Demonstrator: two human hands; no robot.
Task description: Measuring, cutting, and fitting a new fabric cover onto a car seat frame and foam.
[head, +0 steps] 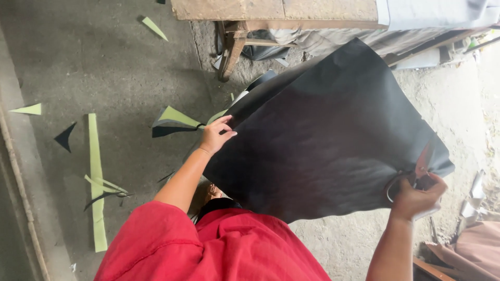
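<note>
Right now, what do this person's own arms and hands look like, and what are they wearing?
Both arms are bare from above the elbow down. The left hand and right hand wear no gloves, and no rings or watch can be made out. A loose red garment with a stitched hem covers the shoulders and upper body.

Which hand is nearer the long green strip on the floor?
Left. The left hand grips the black sheet's edge, just right of the strip in the picture. The right hand holds scissors at the sheet's far side.
</note>
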